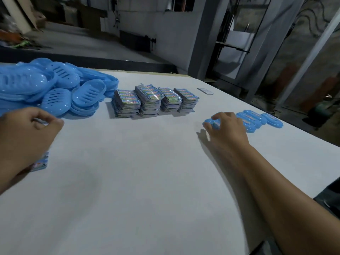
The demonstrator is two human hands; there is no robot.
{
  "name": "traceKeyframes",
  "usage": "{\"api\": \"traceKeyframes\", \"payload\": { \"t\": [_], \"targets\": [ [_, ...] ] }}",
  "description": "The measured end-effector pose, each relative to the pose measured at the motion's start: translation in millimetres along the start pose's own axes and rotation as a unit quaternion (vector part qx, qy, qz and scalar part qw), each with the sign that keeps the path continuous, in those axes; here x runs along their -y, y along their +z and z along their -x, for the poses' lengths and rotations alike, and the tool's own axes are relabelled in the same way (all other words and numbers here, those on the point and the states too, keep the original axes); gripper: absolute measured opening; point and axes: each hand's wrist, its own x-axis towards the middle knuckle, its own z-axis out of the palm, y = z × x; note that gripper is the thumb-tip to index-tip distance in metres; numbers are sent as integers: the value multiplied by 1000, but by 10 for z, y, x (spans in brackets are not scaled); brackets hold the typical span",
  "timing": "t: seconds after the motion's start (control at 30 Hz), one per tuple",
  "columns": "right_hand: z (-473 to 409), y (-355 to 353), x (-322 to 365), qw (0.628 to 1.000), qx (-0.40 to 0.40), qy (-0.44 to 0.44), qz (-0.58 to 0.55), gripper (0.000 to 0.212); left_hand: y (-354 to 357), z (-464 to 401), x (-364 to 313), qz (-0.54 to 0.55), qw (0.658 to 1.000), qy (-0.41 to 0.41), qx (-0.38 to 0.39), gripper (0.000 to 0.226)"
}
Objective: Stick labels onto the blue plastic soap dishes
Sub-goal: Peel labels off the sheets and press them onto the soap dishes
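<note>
Your right hand [227,126] lay over a labelled soap dish [211,123] on the white table [147,181], fingers curled down onto it and gripping its rim. Just to its right sat a row of finished dishes [257,119], each carrying a colourful label on top; the print was too small and blurred to read. Your left hand [27,133] hovered at the near edge of the heap of unlabelled blue dishes [55,87], fingers loosely curled with the thumb close to the fingertips; whether it pinched anything, you could not tell from this view. Under that wrist lay a small pile of labels [41,162] flat on the table. Four tall stacks of labels [154,100] stood side by side in the middle, between the heap and the finished row, their writing also unreadable. A small grey strip [205,90] lay beyond them.
</note>
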Motion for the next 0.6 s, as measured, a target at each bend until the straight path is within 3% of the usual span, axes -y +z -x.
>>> {"api": "traceKeyframes", "payload": {
  "t": [0.07,0.13,0.33,0.47,0.6],
  "targets": [
    [44,-2,282,997,-2,-51,-49,23,-121,179,-207,-50,997,37,-34,40],
    [128,3,648,988,49,-120,-85,24,-240,292,-360,-94,992,45,-69,24],
    [471,147,1819,915,233,-313,-104,18,-362,306,-432,-122,990,4,-69,21],
    [529,397,2369,897,259,-339,-118,19,-398,298,-387,-130,989,-21,-63,21],
    [593,661,2563,912,218,-322,-128,19,-409,298,-364,-153,986,-38,-45,20]
  ]
}}
